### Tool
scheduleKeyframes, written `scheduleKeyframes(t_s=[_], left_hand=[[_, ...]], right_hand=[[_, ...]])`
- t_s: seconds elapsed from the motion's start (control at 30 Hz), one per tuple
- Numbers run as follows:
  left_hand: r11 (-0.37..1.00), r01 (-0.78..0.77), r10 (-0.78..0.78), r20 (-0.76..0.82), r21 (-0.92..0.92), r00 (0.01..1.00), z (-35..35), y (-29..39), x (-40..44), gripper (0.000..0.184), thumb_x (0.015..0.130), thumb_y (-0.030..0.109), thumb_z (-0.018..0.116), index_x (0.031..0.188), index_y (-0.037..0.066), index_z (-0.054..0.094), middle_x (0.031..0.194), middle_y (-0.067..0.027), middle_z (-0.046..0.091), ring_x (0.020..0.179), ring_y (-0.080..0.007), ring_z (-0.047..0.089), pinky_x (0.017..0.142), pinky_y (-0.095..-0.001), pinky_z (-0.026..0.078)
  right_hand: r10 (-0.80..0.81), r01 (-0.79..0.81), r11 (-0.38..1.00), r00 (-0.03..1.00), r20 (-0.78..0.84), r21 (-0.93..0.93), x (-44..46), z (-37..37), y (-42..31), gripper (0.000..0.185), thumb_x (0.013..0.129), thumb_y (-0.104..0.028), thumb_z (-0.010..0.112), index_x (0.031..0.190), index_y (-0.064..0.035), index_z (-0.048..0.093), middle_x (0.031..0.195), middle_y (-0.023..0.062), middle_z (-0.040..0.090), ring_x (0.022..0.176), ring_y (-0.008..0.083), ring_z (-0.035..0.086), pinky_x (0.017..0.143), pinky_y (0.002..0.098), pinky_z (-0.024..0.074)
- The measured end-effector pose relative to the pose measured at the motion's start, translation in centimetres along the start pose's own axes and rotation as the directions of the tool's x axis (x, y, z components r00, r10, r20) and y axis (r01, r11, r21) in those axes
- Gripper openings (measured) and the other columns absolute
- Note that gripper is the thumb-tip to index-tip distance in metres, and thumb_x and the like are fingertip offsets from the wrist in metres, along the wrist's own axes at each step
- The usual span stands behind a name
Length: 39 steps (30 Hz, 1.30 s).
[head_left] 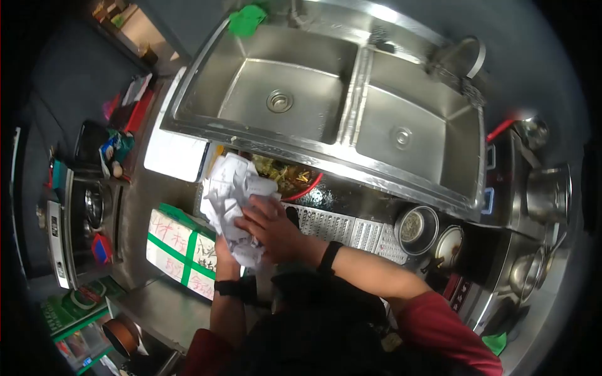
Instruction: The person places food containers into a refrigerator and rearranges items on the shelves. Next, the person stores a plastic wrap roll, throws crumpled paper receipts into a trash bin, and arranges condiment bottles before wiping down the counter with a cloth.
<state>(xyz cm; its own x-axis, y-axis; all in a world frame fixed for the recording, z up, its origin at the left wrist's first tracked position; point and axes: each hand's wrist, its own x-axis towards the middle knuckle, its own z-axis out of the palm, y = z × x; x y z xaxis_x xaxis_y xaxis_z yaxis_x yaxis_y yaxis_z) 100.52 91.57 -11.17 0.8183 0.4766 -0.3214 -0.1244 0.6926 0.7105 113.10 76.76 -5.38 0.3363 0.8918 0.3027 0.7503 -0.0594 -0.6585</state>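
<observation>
A bulky wad of crumpled white paper slips [235,194] is held in front of my body, below the front edge of the sink. My left hand [227,258] supports the wad from below and behind, its fingers mostly hidden by the paper. Across the right side of the wad, my right hand [273,229] presses with bent fingers. Just beyond the paper, a red basin [311,189] holds food scraps and greens, partly covered by the wad and the sink edge.
A steel double sink [351,94] spans the top, with a green cloth [248,20] on its corner. On the left lies a white box with green tape [182,250]. A metal pot [416,230] stands on the right, near perforated steel floor plates [320,224].
</observation>
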Motion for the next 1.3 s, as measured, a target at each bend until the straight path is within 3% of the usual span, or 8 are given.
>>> scheduleKeyframes(t_s=[0.1,0.13,0.2,0.27,0.43,0.63,0.97,1.3], left_hand=[[0.903,0.264,-0.228,-0.143,0.34,0.963,-7.9,-3.1,7.5,0.045,0.084,0.02,0.058,0.124,0.001,0.051,0.108,-0.0145,0.06,0.091,-0.0237,0.063,0.079,-0.0339,0.052],[0.984,0.144,-0.149,-0.04,-0.102,0.988,-4.5,-3.0,8.4,0.044,0.082,0.017,0.059,0.122,0.001,0.053,0.106,-0.0139,0.061,0.09,-0.0226,0.063,0.077,-0.0334,0.053],[0.986,0.167,-0.167,-0.239,-0.024,0.956,-2.4,-3.3,12.0,0.04,0.083,0.014,0.057,0.121,0.001,0.055,0.103,-0.0124,0.063,0.091,-0.0215,0.063,0.075,-0.0334,0.053],[0.923,0.002,0.025,-0.067,0.385,0.997,-6.7,-7.0,14.8,0.038,0.085,0.015,0.055,0.119,-0.002,0.054,0.104,-0.0105,0.063,0.091,-0.0209,0.063,0.074,-0.0344,0.053],[0.982,0.167,-0.186,-0.434,-0.084,0.882,-12.7,-17.1,23.1,0.029,0.09,0.011,0.052,0.116,0.0,0.055,0.104,-0.0111,0.062,0.091,-0.0236,0.063,0.077,-0.0366,0.053],[0.969,0.218,-0.247,-0.537,-0.119,0.807,-13.3,-25.8,28.9,0.028,0.089,0.012,0.053,0.114,0.0,0.056,0.102,-0.0108,0.062,0.089,-0.0234,0.063,0.075,-0.0363,0.053],[0.888,0.425,-0.237,-0.617,0.176,0.751,-15.7,-28.8,26.6,0.027,0.088,0.013,0.053,0.111,0.001,0.056,0.097,-0.0103,0.061,0.085,-0.0231,0.062,0.072,-0.0358,0.053],[0.611,0.5,-0.371,-0.335,0.614,0.866,-11.4,-25.9,17.4,0.025,0.087,0.014,0.054,0.109,0.002,0.056,0.093,-0.0099,0.06,0.08,-0.0228,0.061,0.068,-0.0353,0.052]], right_hand=[[0.128,-0.106,0.98,0.984,0.124,-0.169,3.5,2.8,5.2,0.085,0.066,-0.04,0.071,0.138,-0.011,0.037,0.145,0.0156,0.029,0.138,0.0352,0.019,0.108,0.0544,0.0176],[0.206,-0.144,0.944,0.96,0.188,-0.298,4.2,3.6,6.9,0.088,0.066,-0.042,0.072,0.139,-0.0121,0.036,0.147,0.0155,0.025,0.139,0.0363,0.017,0.108,0.0545,0.017],[0.308,-0.238,0.93,0.919,0.245,-0.279,4.6,5.7,9.9,0.092,0.065,-0.043,0.073,0.14,-0.0086,0.033,0.149,0.0169,0.021,0.139,0.0379,0.014,0.108,0.055,0.0177],[0.422,-0.374,0.901,0.872,0.249,-0.22,4.8,7.1,12.3,0.093,0.067,-0.04,0.074,0.141,-0.0049,0.029,0.148,0.0205,0.018,0.139,0.0388,0.012,0.109,0.0552,0.018],[0.516,-0.54,0.841,0.817,0.259,0.028,0.1,7.4,14.7,0.085,0.076,-0.026,0.071,0.142,-0.0019,0.024,0.146,0.0247,0.02,0.134,0.0417,0.025,0.108,0.0433,0.0299],[0.773,-0.793,0.607,0.573,0.272,-0.055,-12.5,4.9,17.1,0.072,0.077,-0.025,0.07,0.135,-0.0013,0.035,0.127,0.0238,0.047,0.108,0.0376,0.056,0.089,0.041,0.0482],[0.937,-0.947,0.301,0.273,0.218,-0.108,-25.4,2.8,16.5,0.054,0.077,-0.019,0.07,0.124,-0.0043,0.048,0.115,0.0164,0.059,0.095,0.0284,0.064,0.075,0.0365,0.0533],[0.897,-0.923,0.375,0.339,0.283,-0.084,-28.2,1.0,13.3,0.04,0.078,-0.022,0.059,0.116,-0.0089,0.058,0.1,0.0176,0.065,0.091,0.0347,0.063,0.079,0.042,0.0508]])
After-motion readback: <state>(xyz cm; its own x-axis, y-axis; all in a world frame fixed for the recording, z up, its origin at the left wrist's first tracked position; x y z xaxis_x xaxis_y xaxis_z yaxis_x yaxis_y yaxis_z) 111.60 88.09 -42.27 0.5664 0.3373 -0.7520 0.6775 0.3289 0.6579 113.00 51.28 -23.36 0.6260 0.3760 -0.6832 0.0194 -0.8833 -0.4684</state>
